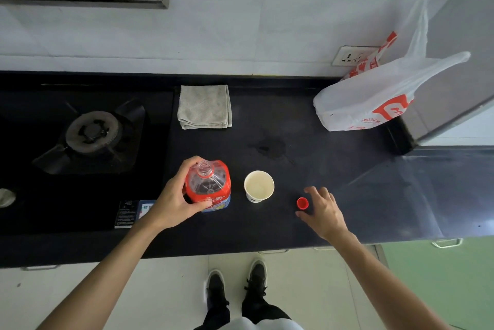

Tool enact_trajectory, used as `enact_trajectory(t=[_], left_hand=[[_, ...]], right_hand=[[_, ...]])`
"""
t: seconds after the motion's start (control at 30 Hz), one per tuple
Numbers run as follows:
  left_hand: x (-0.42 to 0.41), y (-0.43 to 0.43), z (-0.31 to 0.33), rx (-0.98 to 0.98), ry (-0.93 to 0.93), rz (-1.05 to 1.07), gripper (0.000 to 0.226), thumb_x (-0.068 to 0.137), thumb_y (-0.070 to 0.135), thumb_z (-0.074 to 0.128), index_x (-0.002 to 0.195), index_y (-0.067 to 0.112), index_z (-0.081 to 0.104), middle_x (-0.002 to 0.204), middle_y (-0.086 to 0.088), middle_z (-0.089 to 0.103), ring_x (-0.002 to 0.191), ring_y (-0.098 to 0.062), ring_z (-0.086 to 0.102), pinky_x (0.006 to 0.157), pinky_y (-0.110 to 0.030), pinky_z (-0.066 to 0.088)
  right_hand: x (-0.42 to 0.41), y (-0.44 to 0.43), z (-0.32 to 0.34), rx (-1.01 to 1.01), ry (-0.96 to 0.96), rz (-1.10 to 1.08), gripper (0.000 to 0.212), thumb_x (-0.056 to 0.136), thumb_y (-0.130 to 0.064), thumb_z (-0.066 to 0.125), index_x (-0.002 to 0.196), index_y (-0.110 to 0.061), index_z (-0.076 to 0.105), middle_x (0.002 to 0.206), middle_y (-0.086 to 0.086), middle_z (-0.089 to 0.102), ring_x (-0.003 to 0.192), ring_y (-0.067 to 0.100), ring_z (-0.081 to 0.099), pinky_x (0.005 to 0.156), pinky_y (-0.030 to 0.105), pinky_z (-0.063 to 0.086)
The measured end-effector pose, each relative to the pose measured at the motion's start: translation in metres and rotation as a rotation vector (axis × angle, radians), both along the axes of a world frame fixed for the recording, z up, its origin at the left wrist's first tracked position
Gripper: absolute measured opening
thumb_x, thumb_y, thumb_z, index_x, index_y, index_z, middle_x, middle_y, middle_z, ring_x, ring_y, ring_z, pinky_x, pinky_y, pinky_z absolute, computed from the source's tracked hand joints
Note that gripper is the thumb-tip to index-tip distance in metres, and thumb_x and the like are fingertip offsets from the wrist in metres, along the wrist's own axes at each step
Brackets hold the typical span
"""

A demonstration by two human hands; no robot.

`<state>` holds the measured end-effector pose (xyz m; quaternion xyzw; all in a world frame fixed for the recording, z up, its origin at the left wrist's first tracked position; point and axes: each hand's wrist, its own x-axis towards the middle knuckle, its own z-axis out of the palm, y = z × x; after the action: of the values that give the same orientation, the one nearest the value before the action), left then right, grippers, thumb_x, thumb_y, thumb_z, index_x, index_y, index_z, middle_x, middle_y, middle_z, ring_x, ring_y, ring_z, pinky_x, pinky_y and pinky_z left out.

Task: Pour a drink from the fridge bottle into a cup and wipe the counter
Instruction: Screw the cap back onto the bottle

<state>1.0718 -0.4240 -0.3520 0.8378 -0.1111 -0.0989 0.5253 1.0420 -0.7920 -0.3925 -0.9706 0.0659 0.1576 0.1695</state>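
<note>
Single head-worn wide-angle view, looking steeply down from standing height, facing the wall, counter (307, 225) close below

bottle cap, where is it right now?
In the head view the red cap lies on the dark counter, right of the paper cup, just at the right hand's fingertips.

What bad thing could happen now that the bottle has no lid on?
The bottle stands open, held only by the left hand, so a bump could slosh drink onto the counter. The paper cup sits close beside it and looks light, so the bottle could knock it over while tipping. The red cap lies loose by the right hand and might roll off.
</note>
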Motion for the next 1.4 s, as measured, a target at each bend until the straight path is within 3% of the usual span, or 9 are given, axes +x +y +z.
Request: enact_trajectory(t=[0.3, 0.43, 0.63, 0.77, 0.9, 1.1, 1.17, 1.3, 1.4], left_hand=[[-0.001, 0.002, -0.003, -0.011, 0.034, 0.009, 0.091, 0.072, 0.013, 0.087, 0.141, 0.039, 0.033, 0.133, 0.027, 0.043, 0.129, -0.004, 0.048, 0.091, -0.037, 0.059], [-0.002, 0.002, -0.002, -0.016, 0.028, 0.006, 0.090, 0.070, 0.022, 0.085, 0.138, 0.049, 0.031, 0.134, 0.027, 0.042, 0.129, -0.003, 0.048, 0.092, -0.035, 0.059], [-0.003, 0.003, -0.002, -0.016, 0.033, 0.007, 0.091, 0.072, 0.021, 0.085, 0.139, 0.051, 0.030, 0.136, 0.027, 0.041, 0.130, -0.004, 0.047, 0.094, -0.038, 0.058], [-0.006, 0.001, 0.000, -0.043, 0.024, 0.022, 0.088, 0.071, 0.027, 0.083, 0.137, 0.054, 0.033, 0.136, 0.025, 0.044, 0.131, -0.008, 0.048, 0.096, -0.038, 0.056], [-0.006, 0.000, 0.003, -0.047, 0.024, 0.015, 0.086, 0.069, 0.033, 0.082, 0.135, 0.057, 0.033, 0.135, 0.025, 0.045, 0.129, -0.008, 0.051, 0.094, -0.037, 0.057], [-0.005, 0.000, 0.005, -0.060, 0.037, 0.024, 0.095, 0.074, 0.008, 0.084, 0.133, 0.062, 0.033, 0.132, 0.025, 0.050, 0.125, -0.012, 0.057, 0.097, -0.035, 0.056], [-0.005, 0.000, 0.005, -0.047, 0.044, 0.026, 0.096, 0.074, 0.009, 0.085, 0.136, 0.059, 0.031, 0.132, 0.025, 0.050, 0.125, -0.009, 0.056, 0.098, -0.034, 0.055], [-0.006, 0.001, 0.000, -0.056, 0.066, 0.025, 0.093, 0.075, 0.012, 0.084, 0.149, 0.030, 0.030, 0.139, 0.005, 0.051, 0.127, -0.014, 0.056, 0.102, -0.041, 0.052], [-0.005, 0.000, 0.001, -0.064, 0.048, 0.018, 0.091, 0.075, 0.009, 0.084, 0.145, 0.037, 0.032, 0.138, 0.006, 0.052, 0.126, -0.014, 0.057, 0.102, -0.037, 0.053]], right_hand=[[-0.003, 0.013, -0.009, -0.074, -0.081, 0.035, 0.039, 0.092, -0.035, 0.066, 0.124, -0.015, 0.054, 0.118, 0.003, 0.055, 0.110, 0.025, 0.054, 0.070, 0.029, 0.042], [-0.004, 0.013, -0.014, -0.051, -0.097, 0.037, 0.035, 0.093, -0.030, 0.065, 0.122, -0.013, 0.054, 0.116, 0.005, 0.057, 0.107, 0.026, 0.056, 0.070, 0.027, 0.039], [0.008, 0.020, 0.014, 0.095, -0.327, 0.003, 0.023, 0.089, -0.015, 0.067, 0.112, -0.011, 0.068, 0.098, 0.009, 0.057, 0.087, 0.035, 0.061, 0.063, 0.037, 0.051], [0.027, 0.057, 0.069, 0.291, -0.531, 0.123, 0.019, 0.083, -0.010, 0.073, 0.098, -0.013, 0.062, 0.091, 0.000, 0.057, 0.077, 0.024, 0.057, 0.064, 0.038, 0.053], [0.039, 0.110, 0.127, 0.504, -0.581, 0.307, 0.021, 0.078, -0.009, 0.078, 0.086, -0.013, 0.059, 0.084, -0.008, 0.062, 0.079, 0.007, 0.053, 0.070, 0.012, 0.038], [0.053, 0.163, 0.150, 0.523, -0.565, 0.598, 0.022, 0.079, -0.015, 0.079, 0.072, -0.011, 0.059, 0.092, -0.003, 0.069, 0.086, 0.014, 0.055, 0.072, 0.009, 0.039], [0.058, 0.168, 0.148, 0.525, -0.542, 0.653, 0.022, 0.080, -0.015, 0.079, 0.073, -0.010, 0.059, 0.094, -0.003, 0.069, 0.085, 0.011, 0.054, 0.071, 0.012, 0.043], [0.063, 0.171, 0.149, 0.550, -0.490, 0.688, 0.020, 0.081, -0.014, 0.079, 0.093, -0.010, 0.065, 0.093, -0.002, 0.066, 0.083, 0.012, 0.059, 0.072, 0.031, 0.053], [0.068, 0.170, 0.152, 0.556, -0.462, 0.738, 0.023, 0.083, -0.013, 0.077, 0.103, -0.009, 0.068, 0.099, -0.002, 0.067, 0.088, 0.012, 0.061, 0.076, 0.033, 0.056]])
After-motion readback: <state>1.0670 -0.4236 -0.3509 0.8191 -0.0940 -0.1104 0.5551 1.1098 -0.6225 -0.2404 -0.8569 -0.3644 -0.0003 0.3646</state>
